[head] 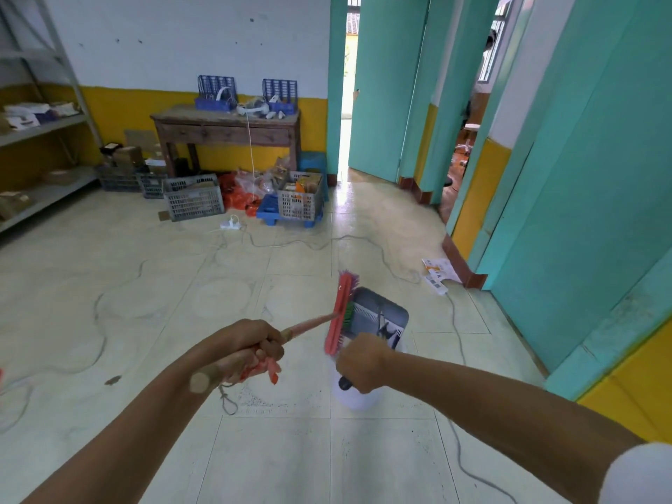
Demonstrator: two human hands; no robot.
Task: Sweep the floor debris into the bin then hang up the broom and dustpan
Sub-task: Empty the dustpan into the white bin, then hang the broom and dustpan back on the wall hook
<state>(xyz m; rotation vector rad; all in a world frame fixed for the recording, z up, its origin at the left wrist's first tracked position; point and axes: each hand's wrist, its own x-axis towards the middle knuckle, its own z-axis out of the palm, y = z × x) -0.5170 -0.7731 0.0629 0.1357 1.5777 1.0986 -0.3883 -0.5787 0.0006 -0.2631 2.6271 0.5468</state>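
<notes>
My left hand (247, 349) grips the wooden handle of a broom, whose red head (340, 314) with purple and green bristles points away from me. The bristles lie against the grey dustpan (381, 316). That dustpan is tilted up, and my right hand (360, 361) is closed around its black handle. A white bin (354, 398) stands on the floor right under my right hand, mostly hidden by it. A loop of string hangs from the handle's near end.
Grey cables (456, 343) snake across the tiled floor, with power strips (436, 285) and papers by the teal wall at right. Plastic crates (192, 198), bags and a wooden table (225, 130) line the far wall. Metal shelves (40, 129) stand at left. An open doorway (345, 103) is ahead.
</notes>
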